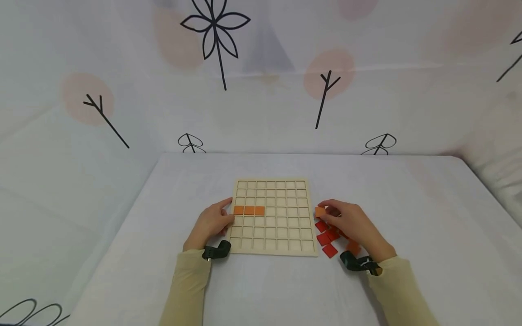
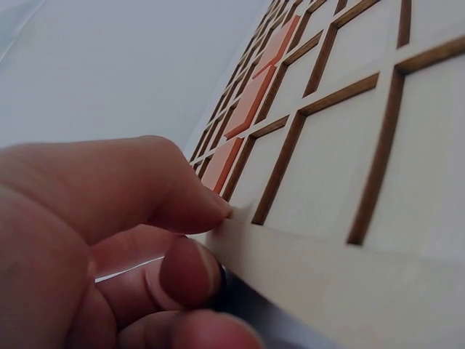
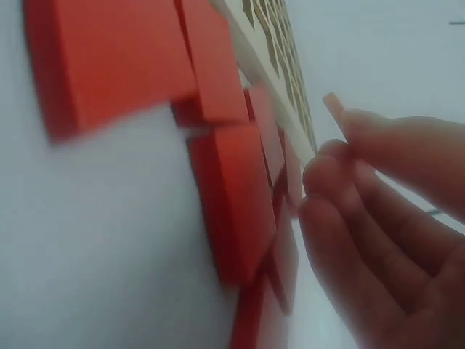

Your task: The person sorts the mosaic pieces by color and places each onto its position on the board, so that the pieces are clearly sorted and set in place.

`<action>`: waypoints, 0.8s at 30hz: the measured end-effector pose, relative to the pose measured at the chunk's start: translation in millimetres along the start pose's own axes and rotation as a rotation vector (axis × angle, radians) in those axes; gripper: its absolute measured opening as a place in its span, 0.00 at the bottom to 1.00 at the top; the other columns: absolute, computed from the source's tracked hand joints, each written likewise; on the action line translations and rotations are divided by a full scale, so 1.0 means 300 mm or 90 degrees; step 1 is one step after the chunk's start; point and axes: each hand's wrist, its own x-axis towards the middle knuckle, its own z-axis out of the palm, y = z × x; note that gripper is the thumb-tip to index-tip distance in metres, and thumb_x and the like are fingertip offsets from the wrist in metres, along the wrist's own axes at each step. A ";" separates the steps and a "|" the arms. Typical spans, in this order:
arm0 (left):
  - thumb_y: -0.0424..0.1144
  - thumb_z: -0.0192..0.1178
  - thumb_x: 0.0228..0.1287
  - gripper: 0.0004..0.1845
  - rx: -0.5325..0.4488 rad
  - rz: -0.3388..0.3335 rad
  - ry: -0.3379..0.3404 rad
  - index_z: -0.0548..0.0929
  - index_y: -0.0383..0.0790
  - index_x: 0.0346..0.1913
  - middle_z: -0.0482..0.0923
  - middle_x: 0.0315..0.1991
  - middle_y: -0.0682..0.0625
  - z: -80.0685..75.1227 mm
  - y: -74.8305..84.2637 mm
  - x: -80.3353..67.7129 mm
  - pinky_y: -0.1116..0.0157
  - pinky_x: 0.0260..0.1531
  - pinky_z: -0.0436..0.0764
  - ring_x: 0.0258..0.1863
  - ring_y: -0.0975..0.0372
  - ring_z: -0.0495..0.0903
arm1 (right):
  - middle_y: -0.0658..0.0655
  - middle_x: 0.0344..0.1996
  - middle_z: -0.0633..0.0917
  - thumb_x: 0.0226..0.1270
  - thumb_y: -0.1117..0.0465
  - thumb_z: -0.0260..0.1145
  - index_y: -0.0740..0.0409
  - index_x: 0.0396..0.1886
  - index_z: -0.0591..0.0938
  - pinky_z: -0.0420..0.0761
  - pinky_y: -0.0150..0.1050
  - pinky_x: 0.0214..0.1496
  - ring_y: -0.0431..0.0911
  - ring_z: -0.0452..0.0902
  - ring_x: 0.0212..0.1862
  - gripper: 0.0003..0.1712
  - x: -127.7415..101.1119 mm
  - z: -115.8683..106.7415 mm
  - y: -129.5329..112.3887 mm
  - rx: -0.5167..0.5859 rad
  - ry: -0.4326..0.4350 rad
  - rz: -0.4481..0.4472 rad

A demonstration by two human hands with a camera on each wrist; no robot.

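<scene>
The left hand [image 1: 210,224] grips the board [image 1: 270,222] at nine o'clock, likely steadying it. At three o'clock, the right hand [image 1: 353,222] pinches an orange tile [image 1: 319,212], probably for fine control.

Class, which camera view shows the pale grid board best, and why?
The head view, because it takes in nearly the whole board from above. The left wrist view shows a slanted close-up of part; the right wrist view, only a narrow strip beyond the red tiles.

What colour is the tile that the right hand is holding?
The held tile is orange; it shows best in the head view.
</scene>
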 end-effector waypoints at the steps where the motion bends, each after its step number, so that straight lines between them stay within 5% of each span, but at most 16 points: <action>1: 0.38 0.55 0.52 0.36 -0.003 -0.003 -0.002 0.62 0.52 0.68 0.75 0.21 0.50 0.000 0.000 0.000 0.67 0.17 0.67 0.14 0.61 0.73 | 0.52 0.38 0.82 0.62 0.54 0.62 0.49 0.53 0.76 0.76 0.40 0.40 0.45 0.75 0.40 0.19 0.000 0.006 -0.004 0.004 -0.001 -0.007; 12: 0.38 0.56 0.52 0.36 -0.020 -0.005 -0.002 0.62 0.52 0.68 0.75 0.21 0.50 0.007 -0.002 -0.004 0.67 0.16 0.67 0.14 0.61 0.73 | 0.48 0.31 0.80 0.63 0.54 0.60 0.48 0.52 0.77 0.73 0.35 0.33 0.42 0.72 0.33 0.17 0.012 0.062 -0.079 0.029 -0.023 -0.030; 24: 0.39 0.55 0.51 0.36 -0.017 -0.018 0.004 0.63 0.55 0.67 0.75 0.21 0.50 0.009 -0.005 0.002 0.67 0.17 0.66 0.14 0.60 0.73 | 0.47 0.37 0.81 0.63 0.58 0.59 0.48 0.52 0.77 0.73 0.39 0.43 0.42 0.74 0.38 0.17 0.052 0.101 -0.152 0.053 -0.024 -0.098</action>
